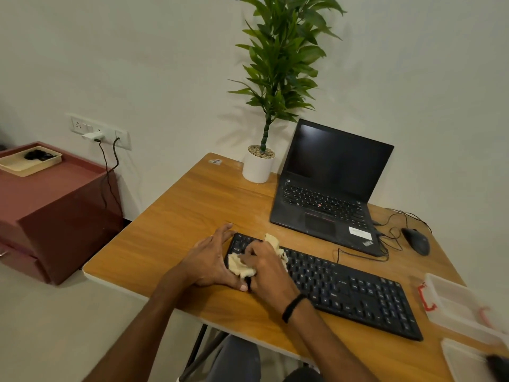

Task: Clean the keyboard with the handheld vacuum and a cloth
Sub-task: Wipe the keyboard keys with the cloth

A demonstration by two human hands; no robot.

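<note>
We found the keyboard (344, 288) lying flat on the wooden desk (176, 230), in front of the open laptop (327, 194), its long axis running from the far left toward the near right, so the left end pointed away toward the plant pot (257, 166) side and the number-pad end pointed at the clear plastic boxes (451, 301). The right hand (268, 268) had its grip bunched around a cream cloth (242, 267) pressed onto the left end of the keys; the left hand (209, 260) lay with fingers spread flat, bracing that same end. We judged the wiping stage under way, only the left portion covered so far, with the middle and right keys left to do. We could not pick out the handheld vacuum with any certainty, so whether vacuuming was done we could not tell
</note>
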